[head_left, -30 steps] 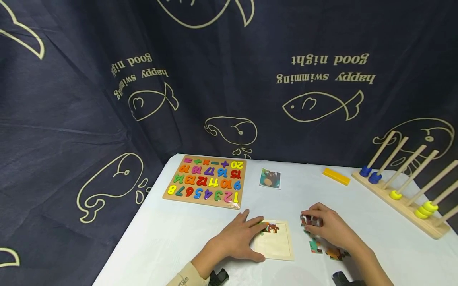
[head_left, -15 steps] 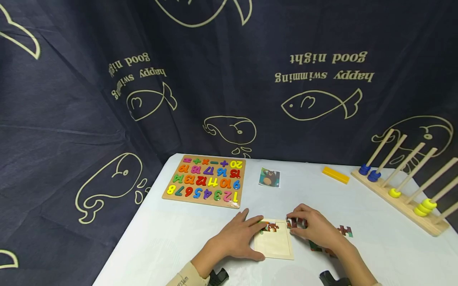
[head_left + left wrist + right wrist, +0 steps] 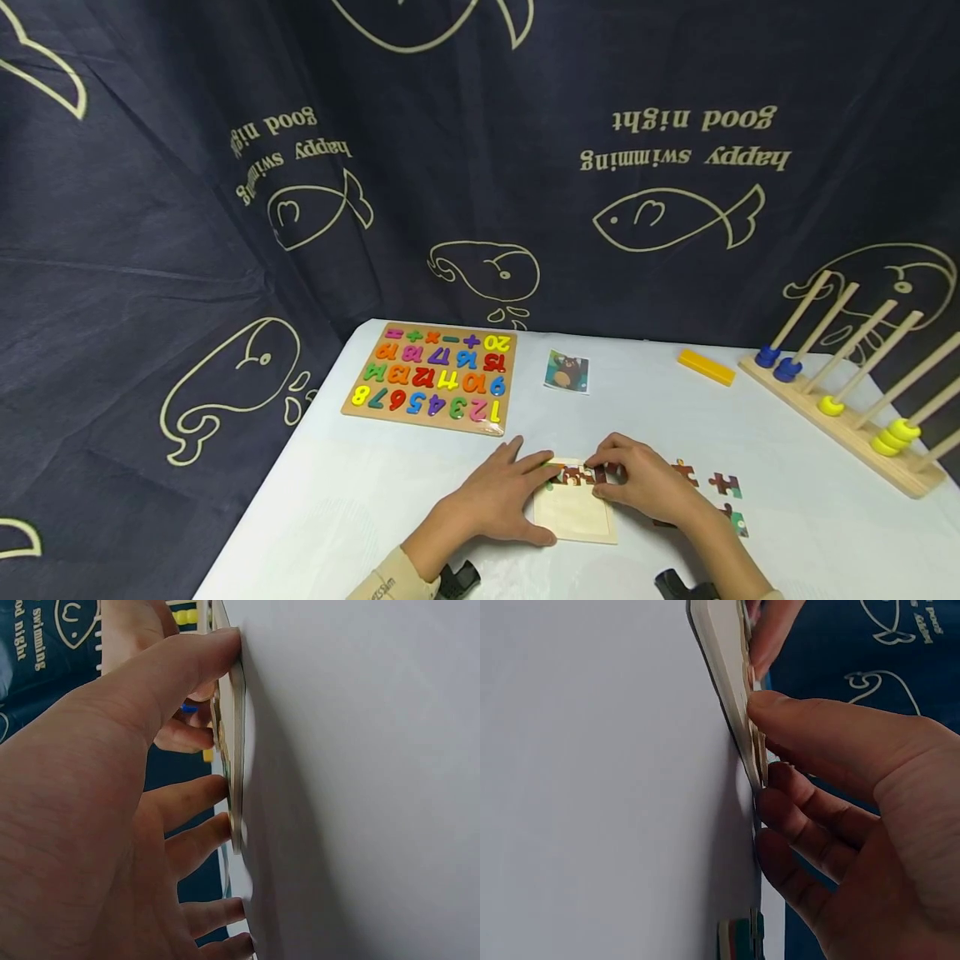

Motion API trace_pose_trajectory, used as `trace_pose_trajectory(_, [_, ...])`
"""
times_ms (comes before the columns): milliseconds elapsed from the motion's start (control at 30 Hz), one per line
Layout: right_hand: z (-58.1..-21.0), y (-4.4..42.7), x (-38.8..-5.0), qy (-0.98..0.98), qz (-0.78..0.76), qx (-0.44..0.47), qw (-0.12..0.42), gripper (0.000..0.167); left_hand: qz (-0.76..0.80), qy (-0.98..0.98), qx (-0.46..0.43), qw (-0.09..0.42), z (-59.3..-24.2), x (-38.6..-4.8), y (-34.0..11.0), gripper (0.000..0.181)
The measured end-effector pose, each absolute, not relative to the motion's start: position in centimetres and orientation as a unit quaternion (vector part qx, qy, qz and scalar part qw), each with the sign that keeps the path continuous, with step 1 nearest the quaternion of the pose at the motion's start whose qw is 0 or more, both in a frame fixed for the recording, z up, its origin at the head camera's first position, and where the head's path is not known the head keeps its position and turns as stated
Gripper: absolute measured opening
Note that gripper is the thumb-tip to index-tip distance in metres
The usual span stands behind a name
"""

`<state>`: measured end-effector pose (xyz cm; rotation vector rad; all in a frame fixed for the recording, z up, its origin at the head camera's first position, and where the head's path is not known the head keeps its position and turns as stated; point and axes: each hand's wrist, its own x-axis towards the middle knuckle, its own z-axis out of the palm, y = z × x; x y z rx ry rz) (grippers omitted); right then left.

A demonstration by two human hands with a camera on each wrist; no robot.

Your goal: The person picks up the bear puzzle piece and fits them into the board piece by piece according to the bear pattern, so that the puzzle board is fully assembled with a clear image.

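Note:
A square wooden puzzle tray (image 3: pixel 576 515) lies on the white table, with joined brown bear-picture pieces (image 3: pixel 572 476) along its far edge. My left hand (image 3: pixel 501 497) rests on the tray's left side, fingers spread; in the left wrist view the thumb (image 3: pixel 214 654) touches the tray's edge. At the tray's far right corner, my right hand (image 3: pixel 639 477) pinches a brown jigsaw piece (image 3: pixel 601 473) between thumb and fingers. The right wrist view shows that thumb (image 3: pixel 810 724) above the tray rim (image 3: pixel 724 682); the piece itself is mostly hidden there.
Several loose jigsaw pieces (image 3: pixel 724 484) lie right of the tray, partly behind my right forearm. Farther back are a number board (image 3: pixel 420 423), a bear picture card (image 3: pixel 567 372) and a yellow block (image 3: pixel 706 367). A wooden bead rack (image 3: pixel 840 429) stands at the right.
My right hand has carried the jigsaw piece leftward from the loose pieces to the tray's far right corner, uncovering more loose pieces. The left hand has stayed on the tray.

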<state>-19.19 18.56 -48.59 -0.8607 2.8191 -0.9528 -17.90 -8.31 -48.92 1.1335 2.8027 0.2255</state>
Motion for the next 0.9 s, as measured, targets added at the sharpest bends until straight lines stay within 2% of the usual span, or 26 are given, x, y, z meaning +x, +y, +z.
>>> trace_pose_trajectory(900, [-49.28, 18.04, -19.12, 0.913, -0.293, -0.285, -0.006, 0.027, 0.079, 0.923, 0.373, 0.058, -48.49, -17.71, -8.45, 0.089])
